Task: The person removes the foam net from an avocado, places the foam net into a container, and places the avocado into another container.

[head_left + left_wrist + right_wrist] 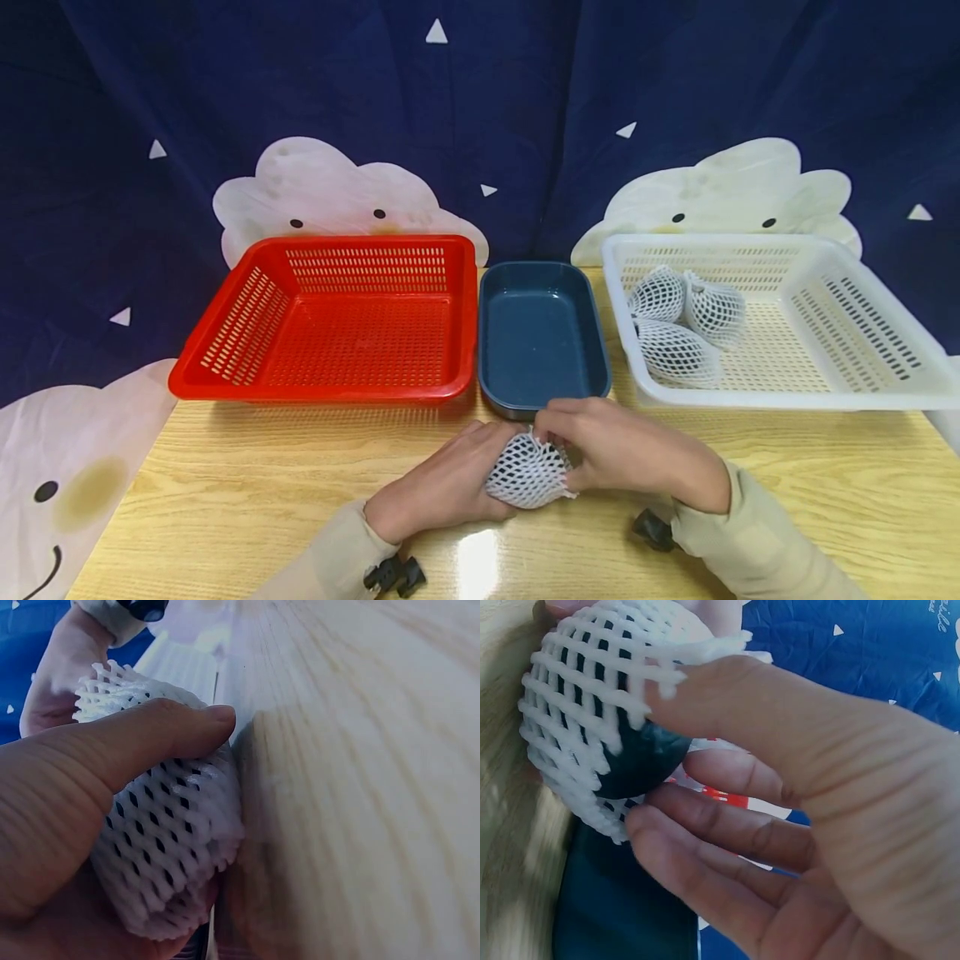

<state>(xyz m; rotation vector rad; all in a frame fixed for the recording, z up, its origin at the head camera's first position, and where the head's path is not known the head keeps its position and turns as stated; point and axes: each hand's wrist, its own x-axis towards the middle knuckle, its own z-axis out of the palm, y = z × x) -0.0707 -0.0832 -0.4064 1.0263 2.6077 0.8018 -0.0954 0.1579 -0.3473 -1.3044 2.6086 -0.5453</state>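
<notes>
A white foam fruit net [528, 472] sits low over the table's front part, between both hands. Inside its open end a smooth, dark green rounded thing [646, 756] shows in the right wrist view; the rest of it is covered by mesh. My left hand [459, 477] grips the netted thing from the left, thumb lying across the mesh in the left wrist view. From the right, my right hand [618, 450] holds the net's open edge, its thumb [712, 694] on one side and fingertips on the other, beside the dark green surface.
Behind the hands stands a dark blue tray [540, 342]. A red basket [322, 392] is to its left. To its right, a white basket [772, 402] holds several netted things [678, 354] at its left side. The wooden table [247, 483] ends at a dark blue curtain [510, 100].
</notes>
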